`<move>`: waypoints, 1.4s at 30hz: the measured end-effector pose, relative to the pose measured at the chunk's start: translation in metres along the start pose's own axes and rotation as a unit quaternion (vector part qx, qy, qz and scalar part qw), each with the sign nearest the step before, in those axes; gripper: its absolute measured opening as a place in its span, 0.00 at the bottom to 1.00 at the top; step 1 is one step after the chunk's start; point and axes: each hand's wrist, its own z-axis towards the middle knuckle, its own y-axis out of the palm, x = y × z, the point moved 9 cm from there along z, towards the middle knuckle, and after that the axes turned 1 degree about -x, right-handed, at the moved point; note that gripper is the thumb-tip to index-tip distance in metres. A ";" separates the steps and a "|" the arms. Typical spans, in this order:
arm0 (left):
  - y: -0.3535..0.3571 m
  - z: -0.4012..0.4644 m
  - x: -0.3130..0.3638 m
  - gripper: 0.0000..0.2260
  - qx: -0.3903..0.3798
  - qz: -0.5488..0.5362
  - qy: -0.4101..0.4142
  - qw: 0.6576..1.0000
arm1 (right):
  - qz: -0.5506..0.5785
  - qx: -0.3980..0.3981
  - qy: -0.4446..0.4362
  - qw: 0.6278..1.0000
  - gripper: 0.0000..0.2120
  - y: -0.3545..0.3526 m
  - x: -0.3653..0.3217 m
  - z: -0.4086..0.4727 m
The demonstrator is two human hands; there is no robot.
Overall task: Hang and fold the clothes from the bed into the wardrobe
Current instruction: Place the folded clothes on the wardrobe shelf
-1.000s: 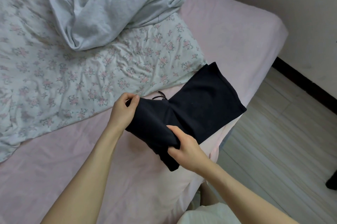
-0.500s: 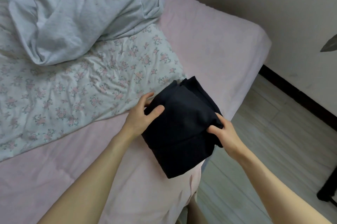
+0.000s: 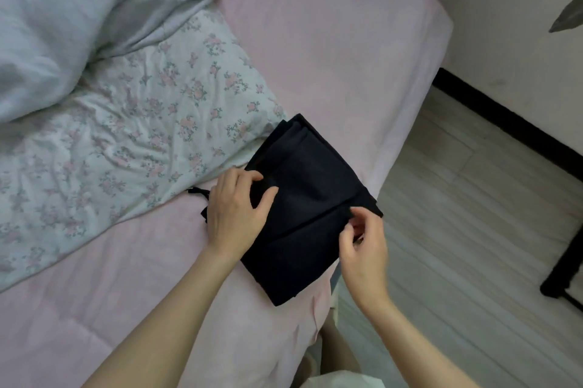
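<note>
A black garment (image 3: 310, 201) lies folded into a rough rectangle near the right edge of the bed (image 3: 331, 50), which has a pink sheet. My left hand (image 3: 236, 207) lies on the garment's left side, fingers bent over the fold. At the right edge of the fold, my right hand (image 3: 362, 239) pinches the fabric. A black drawstring (image 3: 198, 193) pokes out from under my left hand. A pale grey garment (image 3: 82, 15) lies crumpled at the top left of the bed.
A floral quilt (image 3: 126, 135) covers the left part of the bed. Right of the bed is pale wooden floor (image 3: 467, 230), a wall with a black skirting board (image 3: 511, 125), and a black metal frame (image 3: 568, 264) at the right edge.
The black garment went from held up and half unfolded to folded over and laid flat on the bed. Both hands shifted onto its edges, and the view moved closer.
</note>
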 end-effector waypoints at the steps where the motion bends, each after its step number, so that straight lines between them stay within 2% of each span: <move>1: 0.008 -0.001 -0.009 0.15 -0.043 -0.014 -0.041 0.998 | 0.054 -0.004 0.082 0.995 0.08 0.004 0.017 -0.011; 3: 0.018 0.004 -0.023 0.17 -0.092 -0.024 -0.107 0.990 | 0.110 -0.010 0.198 0.974 0.05 0.013 0.042 -0.024; 6: 0.031 0.020 -0.018 0.12 -0.138 -0.026 -0.094 0.986 | 0.153 -0.045 0.282 0.946 0.15 0.030 0.053 -0.031; 9: 0.039 0.025 -0.018 0.09 -0.174 -0.059 -0.090 0.979 | 0.169 -0.083 0.282 0.941 0.16 0.042 0.044 -0.033; 13: 0.036 0.030 -0.024 0.11 -0.180 -0.102 -0.089 0.974 | 0.198 -0.089 0.289 0.933 0.01 0.043 0.045 -0.038; 16: 0.032 0.041 -0.029 0.14 -0.182 -0.097 -0.074 0.976 | 0.191 -0.079 0.263 0.943 0.06 0.039 0.047 -0.036; 20: 0.041 0.042 -0.029 0.20 -0.214 -0.043 -0.083 0.972 | 0.197 -0.069 0.269 0.940 0.02 0.044 0.049 -0.040; 21: 0.042 0.037 -0.031 0.20 -0.226 -0.038 -0.094 0.969 | 0.209 -0.063 0.275 0.936 0.03 0.046 0.050 -0.045; 23: 0.036 0.022 -0.044 0.16 -0.236 -0.094 -0.138 0.957 | 0.234 -0.073 0.286 0.926 0.08 0.051 0.054 -0.060; 25: 0.017 0.005 -0.060 0.13 -0.206 -0.160 -0.155 0.953 | 0.230 -0.105 0.289 0.923 0.13 0.054 0.056 -0.077; 28: -0.008 -0.021 -0.085 0.11 -0.153 -0.158 -0.139 0.965 | 0.173 -0.153 0.290 0.929 0.15 0.065 0.059 -0.097; 32: 0.001 -0.041 -0.100 0.09 -0.155 -0.144 -0.152 0.966 | 0.087 -0.208 0.300 0.927 0.16 0.090 0.056 -0.110; 34: 0.007 -0.041 -0.103 0.06 -0.140 -0.145 -0.165 0.966 | 0.078 -0.201 0.304 0.928 0.13 0.096 0.056 -0.112; 37: 0.014 -0.037 -0.102 0.08 -0.131 -0.124 -0.165 0.970 | 0.069 -0.178 0.313 0.930 0.09 0.098 0.059 -0.114; 40: 0.011 -0.032 -0.100 0.05 -0.127 -0.107 -0.151 0.974 | 0.055 -0.145 0.297 0.942 0.10 0.091 0.057 -0.112; 42: 0.003 -0.029 -0.100 0.03 -0.124 -0.151 -0.164 0.967 | 0.054 -0.119 0.266 0.955 0.11 0.080 0.051 -0.108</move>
